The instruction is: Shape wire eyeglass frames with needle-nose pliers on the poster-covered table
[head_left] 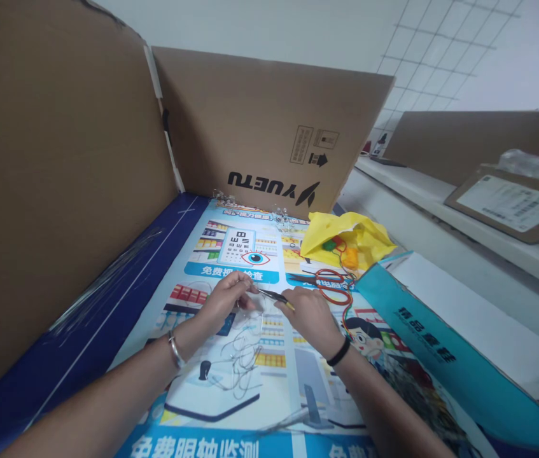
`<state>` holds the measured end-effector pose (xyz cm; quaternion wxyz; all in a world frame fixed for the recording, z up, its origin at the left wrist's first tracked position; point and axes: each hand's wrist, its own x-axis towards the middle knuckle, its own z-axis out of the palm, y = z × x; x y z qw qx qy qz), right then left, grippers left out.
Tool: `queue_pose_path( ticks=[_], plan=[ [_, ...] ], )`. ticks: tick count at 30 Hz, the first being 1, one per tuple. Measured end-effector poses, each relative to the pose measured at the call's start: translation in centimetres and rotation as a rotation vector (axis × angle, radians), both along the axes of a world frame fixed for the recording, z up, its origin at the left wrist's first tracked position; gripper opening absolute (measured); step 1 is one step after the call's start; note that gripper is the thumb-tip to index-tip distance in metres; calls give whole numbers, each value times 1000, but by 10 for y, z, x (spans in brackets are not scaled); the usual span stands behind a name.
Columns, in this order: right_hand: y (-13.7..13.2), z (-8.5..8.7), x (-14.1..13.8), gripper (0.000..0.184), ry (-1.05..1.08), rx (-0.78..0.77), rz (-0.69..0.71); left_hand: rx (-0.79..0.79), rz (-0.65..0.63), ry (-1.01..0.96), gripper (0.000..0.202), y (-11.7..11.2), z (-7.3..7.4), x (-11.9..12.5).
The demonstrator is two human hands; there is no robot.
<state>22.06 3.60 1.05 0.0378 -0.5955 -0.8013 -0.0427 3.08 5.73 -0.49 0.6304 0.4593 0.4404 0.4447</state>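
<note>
My right hand [311, 316] is closed around a pair of small pliers [273, 295] with dark metal jaws and a bit of yellow handle showing. The jaws point left and meet the fingertips of my left hand [231, 294]. My left hand is pinched at that spot on a thin wire, too fine to make out fully. Below the hands, a loose tangle of thin wire [240, 362] lies on the printed poster [276, 356]. Scissors with red handles [335, 294] lie just beyond my right hand, blades toward the left.
A yellow bag [317, 232] with spools of coloured thread stands behind the scissors. A blue box [422, 343] lines the right side. Cardboard walls [250, 108] rise at the back and left. Straight wires [102, 280] lie along the left, and small clear pieces [281, 216] at the back.
</note>
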Motion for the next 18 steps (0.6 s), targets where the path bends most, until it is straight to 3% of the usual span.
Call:
queue_pose_path(
  ticks=[18],
  plan=[
    [0,-1,2,25,-28,-5,24,-5,33,8,29,2,-4,0]
  ],
)
